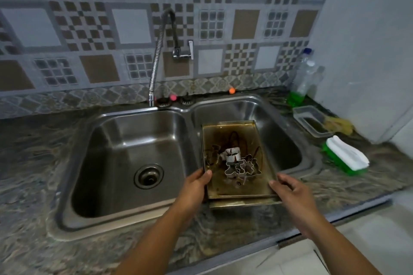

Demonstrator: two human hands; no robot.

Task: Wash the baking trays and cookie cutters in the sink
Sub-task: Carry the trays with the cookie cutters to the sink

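A: Head view status?
B: Two stacked baking trays [225,187] sit over the near edge of the right sink [288,140] basin. Left hand [196,185] grips the left rim, thumb on top. Right hand [288,187] touches the right rim; can't tell if it's gripping.
A: Cutters?
B: Cookie cutters [239,163] are piled in the top tray, which is stained brown.
A: Progress?
B: Looks unstarted. Faucet [156,60] isn't running, scrub brush [345,157] is untouched on the right counter. All washing is left.

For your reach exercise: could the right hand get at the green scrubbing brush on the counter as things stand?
Probably yes: the scrubbing brush lies in the open on the counter beyond the right hand, nothing between them, though that hand must first release the baking trays.
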